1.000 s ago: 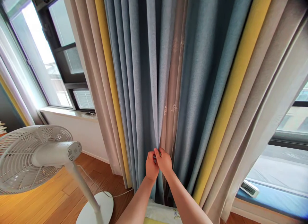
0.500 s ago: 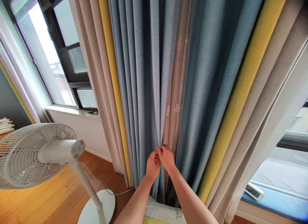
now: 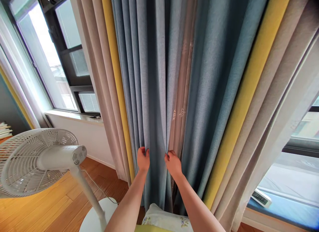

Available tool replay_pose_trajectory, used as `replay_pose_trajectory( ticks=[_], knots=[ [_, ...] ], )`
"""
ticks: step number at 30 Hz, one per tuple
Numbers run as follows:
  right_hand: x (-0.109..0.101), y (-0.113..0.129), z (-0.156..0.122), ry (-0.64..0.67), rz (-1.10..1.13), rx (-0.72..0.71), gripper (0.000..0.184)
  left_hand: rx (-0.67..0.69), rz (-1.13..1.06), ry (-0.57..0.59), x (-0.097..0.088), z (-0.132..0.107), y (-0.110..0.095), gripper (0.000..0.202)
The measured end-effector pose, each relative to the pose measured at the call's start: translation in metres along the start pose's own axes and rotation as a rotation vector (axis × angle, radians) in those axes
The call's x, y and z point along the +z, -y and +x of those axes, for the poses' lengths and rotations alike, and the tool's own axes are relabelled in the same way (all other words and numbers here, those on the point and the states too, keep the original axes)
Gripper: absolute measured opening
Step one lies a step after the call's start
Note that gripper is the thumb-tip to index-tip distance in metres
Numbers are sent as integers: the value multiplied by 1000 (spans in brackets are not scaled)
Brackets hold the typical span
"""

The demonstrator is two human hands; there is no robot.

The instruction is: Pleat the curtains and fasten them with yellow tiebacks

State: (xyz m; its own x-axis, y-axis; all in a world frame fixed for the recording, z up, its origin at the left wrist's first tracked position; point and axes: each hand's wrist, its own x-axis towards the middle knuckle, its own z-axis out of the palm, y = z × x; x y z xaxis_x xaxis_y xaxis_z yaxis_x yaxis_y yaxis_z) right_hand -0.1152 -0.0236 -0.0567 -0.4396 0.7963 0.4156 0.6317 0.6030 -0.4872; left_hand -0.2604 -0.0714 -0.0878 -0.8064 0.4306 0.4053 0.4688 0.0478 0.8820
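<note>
At the far left, a stack of books (image 3: 5, 130) sits low by the wall, and past it a window (image 3: 42, 52) lets in bright daylight above a white sill (image 3: 74, 116). A white fan (image 3: 42, 162) stands on the wooden floor (image 3: 62, 195), its round base (image 3: 98, 217) keeping the tall stem upright, with a cord (image 3: 99, 188) trailing behind.

My left hand (image 3: 143, 160) is clamped on a fold of the blue curtain (image 3: 157, 92), fingers pinched into the cloth. My right hand (image 3: 173, 165) is pinched on that panel's other edge, where it meets the embroidered sheer (image 3: 183, 92). My hands are apart, with a stretch of blue hanging between them, and pinching works here because the heavy pleats drop freely from above.

A floral pillow (image 3: 165, 220) sits just below my wrists, against the curtain's foot. Farther right are a yellow band (image 3: 251, 82) and beige panels (image 3: 281, 92), then a small digital clock (image 3: 260, 198) on a pale blue surface, its display too small to read.
</note>
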Motion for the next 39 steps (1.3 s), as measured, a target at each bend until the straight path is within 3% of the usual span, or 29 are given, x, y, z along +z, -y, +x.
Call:
replay_pose_trajectory(
  ticks=[9,16,17,19,21,23,26,29,35,39],
  knots=[
    [7,12,-4,-15,155,6,30,151,-172,215,25,-55,-24,14],
    [3,8,-6,-2,121,7,32,334,-176,396,13,-66,-23,23],
    [2,7,-5,2,92,17,30,352,-151,362,10,-61,-20,26],
    [1,7,-4,12,42,13,27,312,-80,149,3,-46,-13,30],
    [1,7,-4,18,8,0,25,175,-3,-136,-2,-24,-6,40],
    [1,7,-4,21,-4,-10,24,53,47,-247,-7,0,1,52],
    [2,5,-5,20,-7,-12,23,-13,41,-100,-13,27,9,43],
    [4,4,-5,19,2,2,21,-18,24,26,-13,32,12,23],
    [5,5,-3,11,52,26,23,75,-5,53,5,-11,3,16],
    [7,9,-5,15,84,31,25,136,-107,149,19,-43,-11,12]
  ],
)
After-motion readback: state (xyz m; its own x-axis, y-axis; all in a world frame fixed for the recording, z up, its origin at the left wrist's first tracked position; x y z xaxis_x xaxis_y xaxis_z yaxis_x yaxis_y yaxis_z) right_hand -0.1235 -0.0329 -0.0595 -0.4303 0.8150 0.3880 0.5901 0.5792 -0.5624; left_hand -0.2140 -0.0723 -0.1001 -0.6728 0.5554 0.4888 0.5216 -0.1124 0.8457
